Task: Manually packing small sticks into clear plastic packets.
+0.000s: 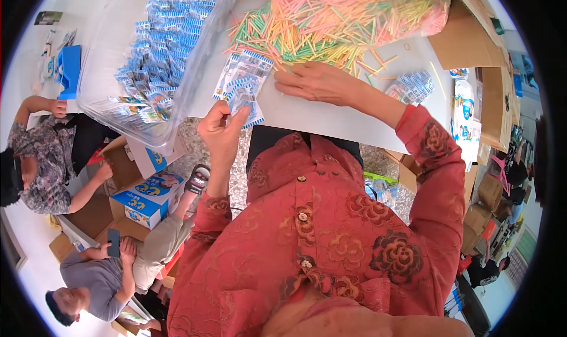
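Note:
My left hand (221, 127) is closed in a pinch on a small blue-and-white plastic packet (243, 98) at the table's near edge. More flat packets (255, 62) of the same kind lie just beyond it. My right hand (319, 83) is at the near side of a loose pile of thin pink, yellow and green sticks (319, 51). Its fingers point left and are bent together; whatever is between them is hidden. A large clear bag (366, 9) of the same sticks lies behind the pile.
At left, a clear plastic tub (88, 95) holds rows of blue-and-white packets (177, 36). Bundled packets (410, 88) lie right of my right arm, before a cardboard box (472, 48). Two people sit at left; one holds a phone (113, 242). Printed boxes (147, 198) stand below.

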Tool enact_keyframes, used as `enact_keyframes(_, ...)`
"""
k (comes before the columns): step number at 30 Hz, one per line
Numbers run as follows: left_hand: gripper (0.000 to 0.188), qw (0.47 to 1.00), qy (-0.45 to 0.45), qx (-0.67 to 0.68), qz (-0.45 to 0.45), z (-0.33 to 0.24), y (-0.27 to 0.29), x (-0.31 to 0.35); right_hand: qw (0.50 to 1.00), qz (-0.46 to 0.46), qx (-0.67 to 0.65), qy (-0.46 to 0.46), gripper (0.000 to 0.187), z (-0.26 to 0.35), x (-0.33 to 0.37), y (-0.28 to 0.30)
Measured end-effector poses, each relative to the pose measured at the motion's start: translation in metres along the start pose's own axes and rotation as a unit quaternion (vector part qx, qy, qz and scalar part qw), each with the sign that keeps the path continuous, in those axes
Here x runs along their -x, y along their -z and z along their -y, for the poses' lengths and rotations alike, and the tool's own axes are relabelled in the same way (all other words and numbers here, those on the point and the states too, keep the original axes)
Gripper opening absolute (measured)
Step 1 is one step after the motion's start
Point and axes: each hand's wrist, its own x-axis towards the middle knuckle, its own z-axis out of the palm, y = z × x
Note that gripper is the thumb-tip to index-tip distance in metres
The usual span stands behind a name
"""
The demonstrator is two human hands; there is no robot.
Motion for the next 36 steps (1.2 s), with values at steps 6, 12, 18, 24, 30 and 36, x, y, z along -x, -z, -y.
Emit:
enact_keyframes(6, 0.029, 0.999, 0.02, -0.017, 0.018, -0.003, -0.008, 0.006, 0.99, 0.045, 0.085, 0.102, 0.025, -0.006, -0.011, -0.001)
enact_keyframes(12, 0.034, 1.0, 0.007, -0.004, 0.006, 0.003, -0.006, 0.005, 0.994, 0.046, -0.094, -0.033, 0.021, 0.006, 0.022, 0.011)
enact_keyframes(18, 0.033, 0.999, 0.005, -0.006, 0.045, 0.0, -0.017, -0.002, 0.941, -0.077, -0.146, -0.297, 0.029, 0.005, 0.111, 0.012)
enact_keyframes(24, 0.033, 0.997, -0.008, -0.009, 0.074, -0.004, -0.032, 0.002, 0.962, -0.001, -0.073, -0.264, 0.045, -0.012, 0.129, 0.009)
enact_keyframes(30, 0.032, 0.996, 0.013, -0.009, 0.084, -0.009, -0.041, 0.012, 0.984, 0.055, 0.066, -0.153, 0.049, -0.023, 0.097, 0.008)
enact_keyframes(36, 0.027, 0.995, 0.017, 0.002, 0.096, -0.015, -0.045, 0.014, 0.978, -0.001, 0.188, -0.091, 0.041, -0.033, 0.079, -0.008)
